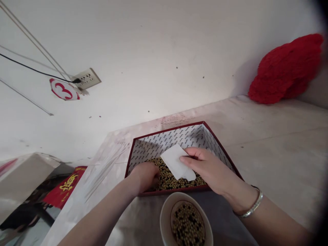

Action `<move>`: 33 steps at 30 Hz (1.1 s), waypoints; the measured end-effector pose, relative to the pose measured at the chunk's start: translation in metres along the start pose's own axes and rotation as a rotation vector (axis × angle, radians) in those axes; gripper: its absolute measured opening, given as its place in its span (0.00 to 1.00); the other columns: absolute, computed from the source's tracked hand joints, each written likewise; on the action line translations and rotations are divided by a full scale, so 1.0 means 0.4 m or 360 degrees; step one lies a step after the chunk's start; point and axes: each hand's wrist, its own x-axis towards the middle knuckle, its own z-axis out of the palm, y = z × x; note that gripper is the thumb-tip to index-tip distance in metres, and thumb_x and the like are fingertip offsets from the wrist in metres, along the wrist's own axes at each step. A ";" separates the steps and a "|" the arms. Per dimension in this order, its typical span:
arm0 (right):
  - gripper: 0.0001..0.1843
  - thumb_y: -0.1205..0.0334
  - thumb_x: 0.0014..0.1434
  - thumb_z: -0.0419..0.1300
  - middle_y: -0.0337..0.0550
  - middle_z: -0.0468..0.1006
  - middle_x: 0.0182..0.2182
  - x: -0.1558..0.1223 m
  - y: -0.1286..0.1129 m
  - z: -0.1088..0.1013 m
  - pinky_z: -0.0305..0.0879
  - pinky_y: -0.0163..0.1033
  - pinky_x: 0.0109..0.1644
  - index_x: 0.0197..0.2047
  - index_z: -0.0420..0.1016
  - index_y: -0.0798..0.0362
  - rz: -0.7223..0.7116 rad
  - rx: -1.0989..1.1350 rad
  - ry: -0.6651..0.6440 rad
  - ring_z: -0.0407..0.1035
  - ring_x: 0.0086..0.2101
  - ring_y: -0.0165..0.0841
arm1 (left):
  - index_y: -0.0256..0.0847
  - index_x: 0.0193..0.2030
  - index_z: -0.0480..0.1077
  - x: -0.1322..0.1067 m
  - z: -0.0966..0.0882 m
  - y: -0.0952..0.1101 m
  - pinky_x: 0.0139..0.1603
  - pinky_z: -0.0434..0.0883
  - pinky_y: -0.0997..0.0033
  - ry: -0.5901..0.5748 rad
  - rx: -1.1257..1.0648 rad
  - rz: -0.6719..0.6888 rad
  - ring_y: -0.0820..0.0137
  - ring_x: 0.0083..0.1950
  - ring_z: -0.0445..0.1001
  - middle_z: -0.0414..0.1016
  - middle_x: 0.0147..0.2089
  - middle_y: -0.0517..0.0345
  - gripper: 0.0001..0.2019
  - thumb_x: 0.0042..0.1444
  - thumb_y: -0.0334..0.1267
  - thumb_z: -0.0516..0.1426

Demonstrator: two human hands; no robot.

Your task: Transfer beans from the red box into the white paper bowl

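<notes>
My right hand point(205, 165) pinches a small white paper packet point(176, 160) between thumb and fingers, tilted above the box. My left hand point(145, 176) reaches into the left side of the red-rimmed box point(176, 129), its fingers curled down among small tan and black round beads point(169, 182). Whatever those fingertips grip is hidden. The box has a white patterned lining, and the beads cover its bottom. In front of it, close to me, stands a pale round tub point(166, 222) holding more of the same beads point(188, 223).
Box and tub rest on a pale covered table point(271, 143) against a white wall. At the back right lies a fluffy red bundle point(287, 70). Thin sticks or strips point(109, 169) lie left of the box. A wall socket point(88, 79) has a black cable plugged in.
</notes>
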 end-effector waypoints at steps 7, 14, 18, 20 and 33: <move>0.10 0.56 0.53 0.56 0.38 0.68 0.20 -0.001 0.003 -0.004 0.57 0.35 0.28 0.28 0.71 0.53 -0.0034 -0.0130 0.0028 0.63 0.26 0.32 | 0.44 0.23 0.76 0.004 0.024 0.018 0.29 0.66 0.70 -0.0246 0.0097 0.0035 0.64 0.29 0.73 0.77 0.25 0.55 0.05 0.39 0.34 0.57; 0.09 0.57 0.54 0.56 0.38 0.69 0.20 -0.001 0.004 -0.002 0.57 0.34 0.27 0.30 0.73 0.53 -0.0037 -0.0090 0.0009 0.63 0.25 0.32 | 0.42 0.19 0.73 0.005 0.016 0.012 0.27 0.66 0.69 -0.0054 0.0069 -0.0057 0.64 0.26 0.72 0.74 0.21 0.56 0.03 0.40 0.33 0.58; 0.09 0.58 0.54 0.55 0.38 0.70 0.22 0.001 0.003 -0.004 0.57 0.34 0.28 0.32 0.73 0.54 -0.0029 -0.0063 0.0003 0.63 0.25 0.31 | 0.42 0.31 0.72 -0.036 -0.024 0.034 0.36 0.68 0.67 0.0427 -0.0023 -0.0183 0.65 0.37 0.72 0.74 0.33 0.55 0.07 0.54 0.36 0.53; 0.09 0.58 0.54 0.55 0.38 0.69 0.22 0.001 0.002 -0.004 0.57 0.34 0.28 0.31 0.72 0.54 -0.0034 -0.0079 -0.0002 0.62 0.25 0.30 | 0.41 0.31 0.70 -0.065 -0.044 0.062 0.37 0.68 0.67 0.0950 -0.0218 -0.0166 0.68 0.37 0.71 0.72 0.33 0.56 0.07 0.56 0.36 0.52; 0.06 0.62 0.56 0.53 0.34 0.61 0.21 -0.007 0.000 -0.006 0.50 0.32 0.23 0.31 0.69 0.54 -0.0001 0.0105 -0.0288 0.53 0.21 0.25 | 0.41 0.33 0.71 -0.050 -0.037 0.167 0.40 0.68 0.61 0.1812 -0.0274 0.0196 0.67 0.36 0.68 0.72 0.32 0.56 0.05 0.48 0.28 0.60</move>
